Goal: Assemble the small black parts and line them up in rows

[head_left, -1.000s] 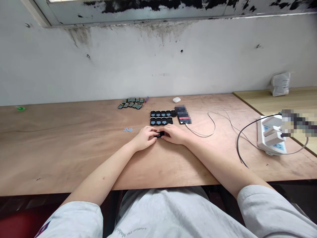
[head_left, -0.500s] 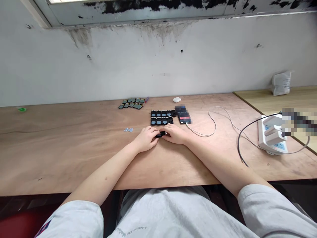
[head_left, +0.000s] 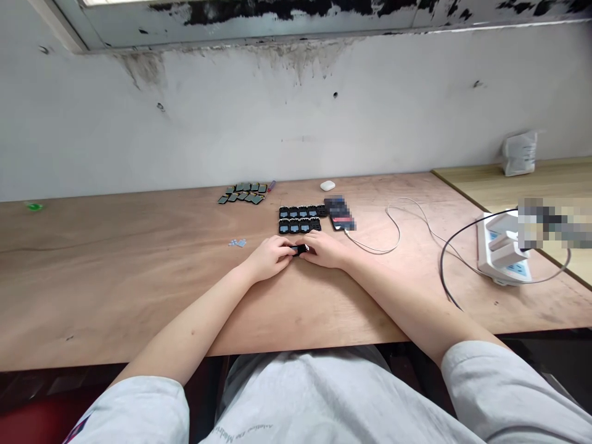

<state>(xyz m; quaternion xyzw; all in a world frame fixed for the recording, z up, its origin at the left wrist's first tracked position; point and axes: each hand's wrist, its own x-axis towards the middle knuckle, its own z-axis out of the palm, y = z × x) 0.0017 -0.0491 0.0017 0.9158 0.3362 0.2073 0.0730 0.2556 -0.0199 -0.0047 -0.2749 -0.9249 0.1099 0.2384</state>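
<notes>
Both of my hands meet near the middle of the plywood table point(head_left: 139, 296), holding a small black plastic part point(head_left: 300, 249) between their fingertips. My left hand point(head_left: 269, 259) pinches it from the left, and my right hand point(head_left: 325, 250) pinches it from the right. The fingers hide most of the part. Just beyond my hands lie two rows of black frames with blue windows point(head_left: 298, 219). A few tiny translucent pieces point(head_left: 237, 243) sit left of my left hand.
Beyond the frames lie grey-green chips point(head_left: 241, 192), a purple-handled tool point(head_left: 272, 185), a white earbud case point(head_left: 327, 185) and a blurred phone point(head_left: 341, 216) with a white cable point(head_left: 393, 243). A power strip point(head_left: 502, 256) stands at right, with a black cable point(head_left: 444, 259).
My hands stay together on the black part, with no clear change in grip. The whole scene shifts slightly left and the camera tilts a little.
</notes>
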